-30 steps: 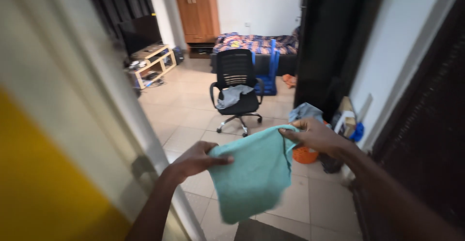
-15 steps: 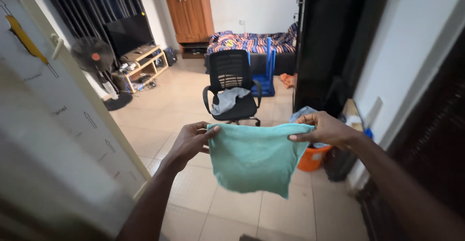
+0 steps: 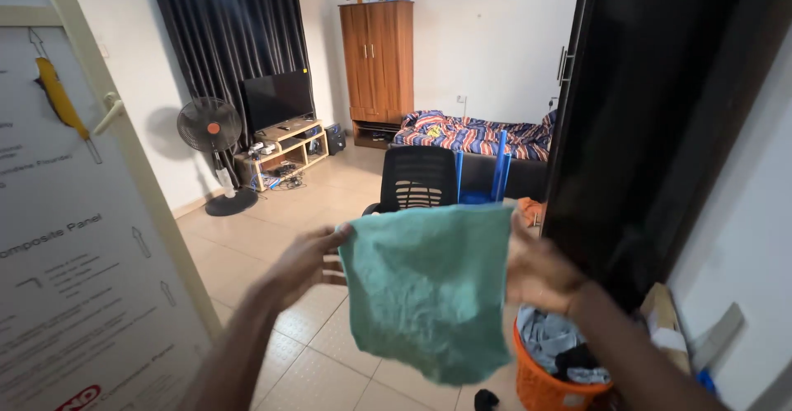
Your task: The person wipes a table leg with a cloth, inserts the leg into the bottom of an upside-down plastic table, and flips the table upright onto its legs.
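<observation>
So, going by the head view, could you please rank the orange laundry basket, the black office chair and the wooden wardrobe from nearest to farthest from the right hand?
1. Orange laundry basket: on the floor just below the right hand.
2. Black office chair: mid-room, behind the teal cloth.
3. Wooden wardrobe: against the far wall.

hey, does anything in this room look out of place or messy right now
A small dark item lies loose on the tiled floor beside the orange basket, which is heaped with clothes. Otherwise nothing stands out; both hands, left hand and right hand, hold a teal cloth spread out.
</observation>
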